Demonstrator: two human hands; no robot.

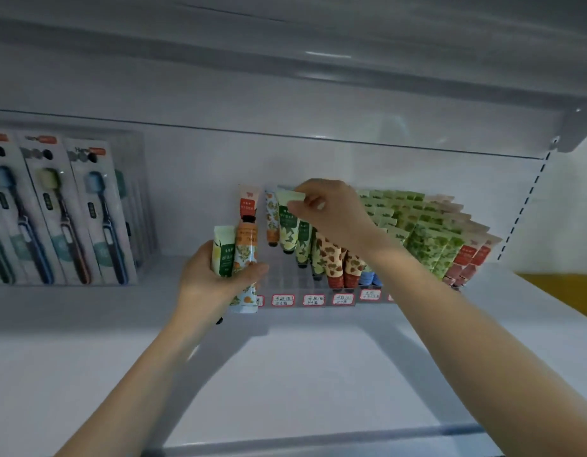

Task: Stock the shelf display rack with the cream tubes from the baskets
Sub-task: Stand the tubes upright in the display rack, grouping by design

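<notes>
Placing step: right hand (328, 212) pinches yellow-green cream tube (287, 225) by its crimp, over a left row of the display rack (285, 278). Left hand (213, 275) grips two spare tubes (244, 255). Next: seat it cap-down, then let go.

Cream tubes (427, 239) stand cap-down in clear rack (285, 279).

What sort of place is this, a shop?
Probably a shop or pharmacy aisle: a white shelf holds packaged toothbrushes, and a clear display rack of cream tubes carries handwritten labels along its front edge.
</notes>
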